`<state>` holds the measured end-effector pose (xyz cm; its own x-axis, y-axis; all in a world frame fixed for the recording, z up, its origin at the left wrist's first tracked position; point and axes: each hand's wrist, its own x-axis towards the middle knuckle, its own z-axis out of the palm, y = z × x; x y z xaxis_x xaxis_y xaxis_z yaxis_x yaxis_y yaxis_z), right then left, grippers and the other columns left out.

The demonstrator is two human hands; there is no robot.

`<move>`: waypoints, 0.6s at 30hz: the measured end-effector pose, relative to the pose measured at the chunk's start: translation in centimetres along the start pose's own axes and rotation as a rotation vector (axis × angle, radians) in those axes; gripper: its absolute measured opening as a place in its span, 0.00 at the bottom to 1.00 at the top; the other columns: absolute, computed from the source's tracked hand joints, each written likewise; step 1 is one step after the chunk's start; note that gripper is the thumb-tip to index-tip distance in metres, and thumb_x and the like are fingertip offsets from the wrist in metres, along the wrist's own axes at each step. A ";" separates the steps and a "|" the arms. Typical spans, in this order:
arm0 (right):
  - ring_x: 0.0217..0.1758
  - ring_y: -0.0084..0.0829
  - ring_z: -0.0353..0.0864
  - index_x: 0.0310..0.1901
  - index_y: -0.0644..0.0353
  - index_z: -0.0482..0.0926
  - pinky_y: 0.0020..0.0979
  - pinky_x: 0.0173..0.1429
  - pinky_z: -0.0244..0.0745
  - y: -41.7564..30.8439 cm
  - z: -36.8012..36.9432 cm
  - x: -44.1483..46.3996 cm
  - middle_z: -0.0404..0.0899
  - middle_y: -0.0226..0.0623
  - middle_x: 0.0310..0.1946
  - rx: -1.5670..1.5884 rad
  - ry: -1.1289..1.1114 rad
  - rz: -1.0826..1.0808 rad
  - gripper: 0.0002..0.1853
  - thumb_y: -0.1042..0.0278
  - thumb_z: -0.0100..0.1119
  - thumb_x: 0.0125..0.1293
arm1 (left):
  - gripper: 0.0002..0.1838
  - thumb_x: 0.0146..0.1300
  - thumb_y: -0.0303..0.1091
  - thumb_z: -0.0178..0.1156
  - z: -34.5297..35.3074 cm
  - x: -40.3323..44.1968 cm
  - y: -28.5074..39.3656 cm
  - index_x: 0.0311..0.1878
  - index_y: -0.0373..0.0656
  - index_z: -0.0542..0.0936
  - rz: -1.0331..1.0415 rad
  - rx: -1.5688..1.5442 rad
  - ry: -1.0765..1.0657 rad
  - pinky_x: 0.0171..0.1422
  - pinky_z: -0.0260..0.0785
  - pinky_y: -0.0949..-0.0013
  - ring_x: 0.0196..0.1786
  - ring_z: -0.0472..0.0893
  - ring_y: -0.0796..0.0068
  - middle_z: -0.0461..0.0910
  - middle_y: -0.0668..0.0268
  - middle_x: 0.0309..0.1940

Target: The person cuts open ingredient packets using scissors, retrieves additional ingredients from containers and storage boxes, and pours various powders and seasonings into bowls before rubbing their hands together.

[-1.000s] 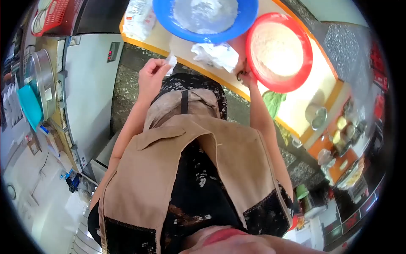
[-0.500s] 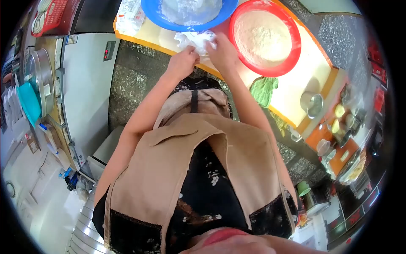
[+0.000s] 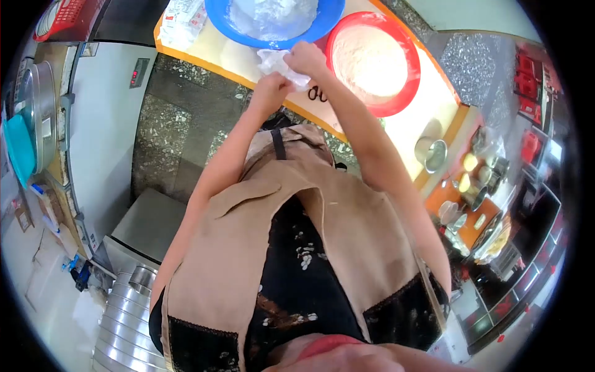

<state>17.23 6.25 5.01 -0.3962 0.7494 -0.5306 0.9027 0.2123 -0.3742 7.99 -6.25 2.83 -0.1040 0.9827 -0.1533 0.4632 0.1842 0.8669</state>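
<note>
White plastic bag [image 3: 271,60] above worktop [image 3: 230,60], just near side of blue basin [image 3: 273,44]; long axis slants from basin rim down rightward, between hands. Left hand [image 3: 271,92] on body side, right hand [image 3: 307,61] on basin side. Fingers of both curled, pinching bag; fingertips partly hidden.

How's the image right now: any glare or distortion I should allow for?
Head view: fisheye bending with black corners; glare washing out part of the powder in the red basin and the tabletop beside it; the white plastic pale, low in detail.
</note>
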 end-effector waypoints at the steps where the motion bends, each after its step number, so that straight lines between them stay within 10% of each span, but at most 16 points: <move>1: 0.43 0.46 0.79 0.37 0.61 0.80 0.41 0.49 0.73 -0.3 0.6 0.2 0.79 0.48 0.39 0.039 0.008 0.046 0.19 0.55 0.51 0.51 | 0.06 0.48 0.31 0.63 -0.1 -0.4 -0.2 0.26 0.37 0.80 0.045 0.025 0.033 0.35 0.69 0.63 0.30 0.77 0.57 0.76 0.57 0.26; 10: 0.36 0.48 0.79 0.30 0.64 0.80 0.42 0.44 0.73 5.2 1.0 4.3 0.79 0.50 0.31 0.131 0.401 0.030 0.19 0.54 0.50 0.50 | 0.04 0.52 0.31 0.60 0.0 -5.0 -1.0 0.31 0.43 0.79 0.240 0.094 -0.067 0.36 0.70 0.65 0.33 0.76 0.59 0.75 0.61 0.29; 18: 0.25 0.33 0.79 0.28 0.63 0.81 0.30 0.37 0.75 6.1 -2.2 2.3 0.79 0.39 0.20 0.464 0.021 -0.044 0.21 0.50 0.53 0.53 | 0.06 0.51 0.33 0.61 -0.1 -2.6 2.7 0.29 0.41 0.79 0.157 0.158 -0.153 0.37 0.69 0.67 0.32 0.77 0.61 0.76 0.63 0.32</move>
<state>22.19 10.63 3.20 -0.4246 0.7594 -0.4930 0.7126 -0.0556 -0.6994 9.38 -8.30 5.59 0.1085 0.9887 -0.1033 0.5959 0.0185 0.8028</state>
